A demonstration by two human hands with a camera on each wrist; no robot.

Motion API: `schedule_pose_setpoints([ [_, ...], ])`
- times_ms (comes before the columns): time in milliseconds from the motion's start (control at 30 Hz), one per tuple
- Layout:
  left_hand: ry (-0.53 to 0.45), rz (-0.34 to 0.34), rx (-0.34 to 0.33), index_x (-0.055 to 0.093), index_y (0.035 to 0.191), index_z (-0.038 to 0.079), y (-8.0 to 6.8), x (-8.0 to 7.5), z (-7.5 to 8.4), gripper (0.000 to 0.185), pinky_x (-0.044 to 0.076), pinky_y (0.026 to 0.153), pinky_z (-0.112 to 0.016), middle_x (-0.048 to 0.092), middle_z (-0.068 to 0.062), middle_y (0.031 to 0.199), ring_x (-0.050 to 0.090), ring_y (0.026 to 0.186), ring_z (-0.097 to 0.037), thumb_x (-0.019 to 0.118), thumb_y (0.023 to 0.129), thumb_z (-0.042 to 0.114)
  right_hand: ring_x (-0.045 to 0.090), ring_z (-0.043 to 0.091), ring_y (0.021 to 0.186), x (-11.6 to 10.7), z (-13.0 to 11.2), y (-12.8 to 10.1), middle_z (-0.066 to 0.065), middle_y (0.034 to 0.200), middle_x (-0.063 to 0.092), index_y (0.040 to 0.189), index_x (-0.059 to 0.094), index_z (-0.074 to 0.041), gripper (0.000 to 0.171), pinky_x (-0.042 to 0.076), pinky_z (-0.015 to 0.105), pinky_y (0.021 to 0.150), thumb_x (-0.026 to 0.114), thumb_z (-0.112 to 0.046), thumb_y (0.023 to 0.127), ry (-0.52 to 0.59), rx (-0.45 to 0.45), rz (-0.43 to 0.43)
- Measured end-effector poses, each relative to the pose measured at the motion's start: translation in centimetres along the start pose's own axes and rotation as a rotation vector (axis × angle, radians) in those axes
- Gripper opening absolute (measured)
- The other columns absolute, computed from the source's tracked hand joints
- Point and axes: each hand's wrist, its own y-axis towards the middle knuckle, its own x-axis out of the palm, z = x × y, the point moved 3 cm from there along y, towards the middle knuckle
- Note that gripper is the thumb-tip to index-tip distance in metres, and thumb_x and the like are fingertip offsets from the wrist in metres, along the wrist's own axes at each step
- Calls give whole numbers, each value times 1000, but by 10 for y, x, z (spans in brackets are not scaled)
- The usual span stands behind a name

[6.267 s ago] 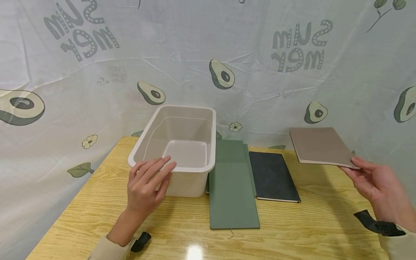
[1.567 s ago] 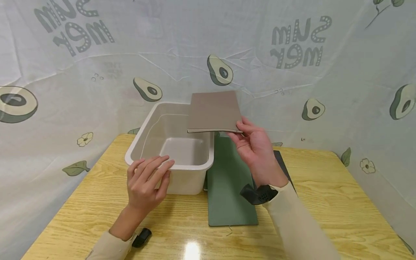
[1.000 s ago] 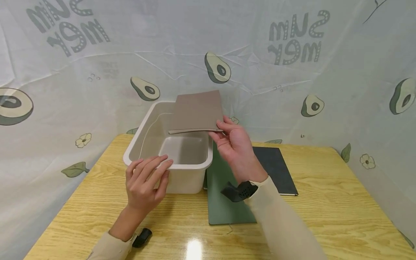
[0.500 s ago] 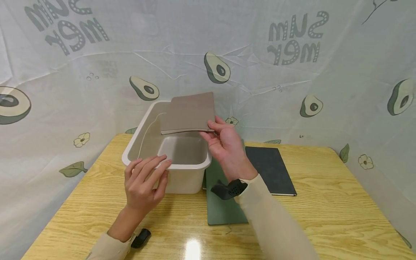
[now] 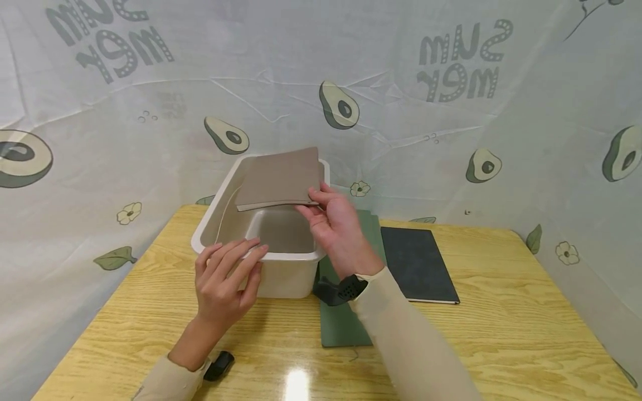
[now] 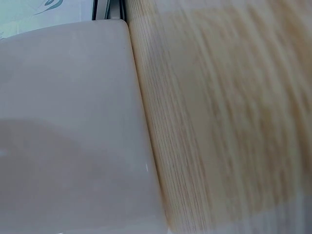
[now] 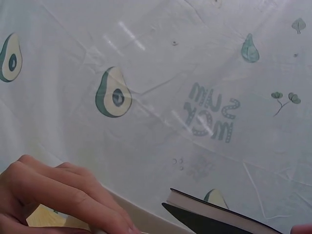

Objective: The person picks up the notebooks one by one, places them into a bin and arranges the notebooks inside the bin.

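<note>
A taupe notebook is in my right hand, pinched at its near right corner between thumb and fingers. The notebook slants over the opening of a beige plastic bin, its left edge lower within the rim's outline. My left hand grips the bin's near rim, fingers over the top and thumb along the outer wall. In the left wrist view, the bin's wall fills the left side. The right wrist view catches the notebook's page edge and, at lower left, my left hand.
Dark green notebooks lie overlapping at the bin's right side, partly hidden under my right forearm. A black notebook lies beside them on the wooden table. Behind hangs a white avocado-print curtain.
The right hand has carried the taupe notebook from the right side leftward over the bin, recently tilting and lowering it. The left hand stays on the rim.
</note>
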Motion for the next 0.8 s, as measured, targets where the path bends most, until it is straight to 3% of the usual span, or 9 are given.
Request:
schedule_pose_setpoints([
  [800,20,-44,-5,84,99,5,-6,-2,-4,22,43,92,-47,81,-16,97,72,86,-36,66,101,16,54,34,147,2,15,2,22,155,51,157,49,-3,51,40,49,119,45,7,107,-112,-14,-21],
])
